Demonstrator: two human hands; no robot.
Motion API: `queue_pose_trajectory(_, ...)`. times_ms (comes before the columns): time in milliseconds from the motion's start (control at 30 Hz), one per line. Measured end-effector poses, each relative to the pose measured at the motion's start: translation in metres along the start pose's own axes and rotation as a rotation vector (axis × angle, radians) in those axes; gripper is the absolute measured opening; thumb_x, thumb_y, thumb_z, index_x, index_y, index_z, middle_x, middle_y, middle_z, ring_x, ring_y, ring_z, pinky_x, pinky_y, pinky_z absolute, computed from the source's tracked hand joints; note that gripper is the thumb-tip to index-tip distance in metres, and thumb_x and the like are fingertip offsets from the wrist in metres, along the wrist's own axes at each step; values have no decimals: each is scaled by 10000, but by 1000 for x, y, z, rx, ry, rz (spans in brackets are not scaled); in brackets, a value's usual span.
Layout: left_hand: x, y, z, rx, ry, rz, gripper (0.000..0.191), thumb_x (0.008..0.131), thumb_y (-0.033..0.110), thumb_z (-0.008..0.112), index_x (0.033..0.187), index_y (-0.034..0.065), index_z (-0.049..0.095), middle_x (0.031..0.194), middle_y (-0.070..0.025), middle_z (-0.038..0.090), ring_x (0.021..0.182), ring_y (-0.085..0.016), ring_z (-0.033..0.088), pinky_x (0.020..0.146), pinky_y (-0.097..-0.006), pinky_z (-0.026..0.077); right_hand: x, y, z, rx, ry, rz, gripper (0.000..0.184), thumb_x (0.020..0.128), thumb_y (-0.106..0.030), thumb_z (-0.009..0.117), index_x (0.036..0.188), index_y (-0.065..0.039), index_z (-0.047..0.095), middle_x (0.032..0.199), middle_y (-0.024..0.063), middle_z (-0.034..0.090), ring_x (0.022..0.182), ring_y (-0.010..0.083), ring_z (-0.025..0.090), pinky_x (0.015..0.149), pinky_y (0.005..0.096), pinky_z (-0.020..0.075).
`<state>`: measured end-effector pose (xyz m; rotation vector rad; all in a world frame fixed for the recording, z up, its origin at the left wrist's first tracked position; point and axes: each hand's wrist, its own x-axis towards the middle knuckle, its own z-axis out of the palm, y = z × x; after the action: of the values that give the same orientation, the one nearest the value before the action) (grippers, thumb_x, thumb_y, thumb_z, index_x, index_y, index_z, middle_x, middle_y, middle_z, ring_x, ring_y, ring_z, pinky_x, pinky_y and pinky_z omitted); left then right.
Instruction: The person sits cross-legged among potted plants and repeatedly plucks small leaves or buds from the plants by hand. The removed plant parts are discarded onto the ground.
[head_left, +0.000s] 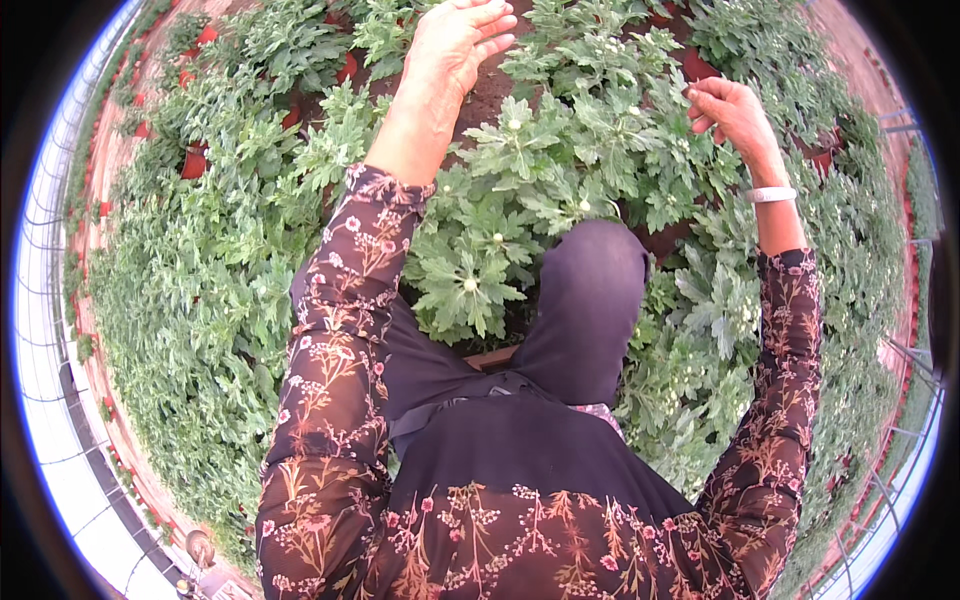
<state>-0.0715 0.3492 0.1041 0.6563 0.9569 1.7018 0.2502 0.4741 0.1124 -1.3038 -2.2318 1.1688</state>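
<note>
My left hand (463, 41) is at the top of the view, above a strip of bare soil (487, 86) between the plants. Its fingers are stretched out and slightly apart, and nothing shows in them. Farther right, my right hand (727, 112), with a white band (771, 195) on the wrist, hovers over the leaves. Thumb and forefinger come together at a small dark spot; whether they pinch something is too small to tell. Below the hands, leafy potted chrysanthemums (517, 142) carry pale round buds, one bud (470, 285) close before my knees.
Red plastic pots (194, 161) show among the dense foliage on the left, and another red pot (697, 66) is near my right hand. My bent knee (596, 277) presses close to the plants. Metal framing (911, 352) curves along the right rim.
</note>
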Motion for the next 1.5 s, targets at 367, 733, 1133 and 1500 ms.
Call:
queue_pose_trajectory(367,-93,-104,132,-542,103,-293,126,850,109,555,921,5,562,800,-99,606,668,-200,595,649,-321,528,-11,10,45,-21,-18,-6,239,804,-146,572,991,-11,635,792,30,649,607,79,595,468,215,448)
queue_pose_trajectory(733,19,-255,124,31,805,-346,143,840,118,446,852,30,559,665,-97,556,470,-182,509,384,-322,408,44,60,79,284,121,110,281,833,-39,530,1095,30,603,984,93,645,725,132,622,622,230,505)
queue_pose_trajectory(1133,32,-232,85,288,551,-372,462,904,182,459,1355,141,372,1147,-71,534,911,-196,540,741,-408,485,70,97,108,256,200,205,344,776,15,461,1098,51,578,811,152,665,625,199,670,559,295,537)
queue_pose_trajectory(1500,38,-233,64,55,345,-356,425,933,393,406,1256,116,406,1084,-100,496,831,-238,567,689,-424,501,54,105,120,369,123,195,322,760,-70,596,1071,16,611,782,76,667,592,115,633,485,246,493)
